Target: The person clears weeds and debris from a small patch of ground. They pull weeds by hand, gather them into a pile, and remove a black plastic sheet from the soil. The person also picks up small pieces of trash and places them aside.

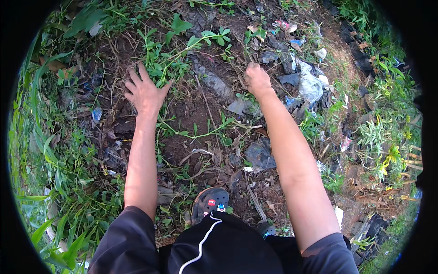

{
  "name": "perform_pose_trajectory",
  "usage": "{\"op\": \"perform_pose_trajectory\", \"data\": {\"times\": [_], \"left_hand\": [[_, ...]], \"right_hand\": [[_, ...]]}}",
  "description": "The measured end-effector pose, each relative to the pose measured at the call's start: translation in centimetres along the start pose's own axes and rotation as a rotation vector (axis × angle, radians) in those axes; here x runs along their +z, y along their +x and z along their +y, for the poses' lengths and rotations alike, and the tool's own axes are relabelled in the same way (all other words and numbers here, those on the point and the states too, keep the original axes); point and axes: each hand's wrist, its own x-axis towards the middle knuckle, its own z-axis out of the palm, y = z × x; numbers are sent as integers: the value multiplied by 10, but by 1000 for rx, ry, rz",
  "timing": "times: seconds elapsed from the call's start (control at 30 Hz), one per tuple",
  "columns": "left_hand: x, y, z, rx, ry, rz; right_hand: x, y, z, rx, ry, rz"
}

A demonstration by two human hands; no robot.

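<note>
My left hand (146,91), fingers spread, reaches down over the soil beside a leafy green plant (160,65). Nothing shows in its grasp. To the right, my right hand (257,78) is closed around thin dry stems (241,68); its fingertips are partly hidden. Between the hands lie a trailing green vine (191,46), a thin brown stick (207,102) and a grey plastic scrap (219,85) half covered by soil. A crumpled clear plastic bag (310,82) lies right of my right hand.
Dark clog shoes (209,205) stand at the bottom centre. Tall grass and weeds (68,164) grow on the left. Plastic litter, including a grey sheet (260,154) and a blue wrapper (97,114), is scattered over bare soil (188,116). Dark plastic strips (356,48) run along the upper right.
</note>
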Motion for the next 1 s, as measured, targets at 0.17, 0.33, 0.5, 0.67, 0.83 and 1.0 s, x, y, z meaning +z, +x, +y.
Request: {"op": "perform_pose_trajectory", "data": {"times": [0.17, 0.33, 0.5, 0.67, 0.83, 1.0], "left_hand": [[0, 3, -1, 18, 102, -9], [-1, 14, -12, 58, 16, 58], [7, 14, -22, 124, -212, 2], [6, 6, -31, 175, -332, 71], [-5, 2, -55, 28, -422, -13], [1, 0, -71, -2, -503, -18]], "right_hand": [[-11, -9, 0, -31, 19, 67], [-8, -46, -3, -144, 285, 134], [23, -121, -8, -118, 794, 253], [53, -216, -53, -239, 1505, -52], [63, -244, -115, -252, 1274, -104], [56, -224, -110, -226, 875, 292]]}}
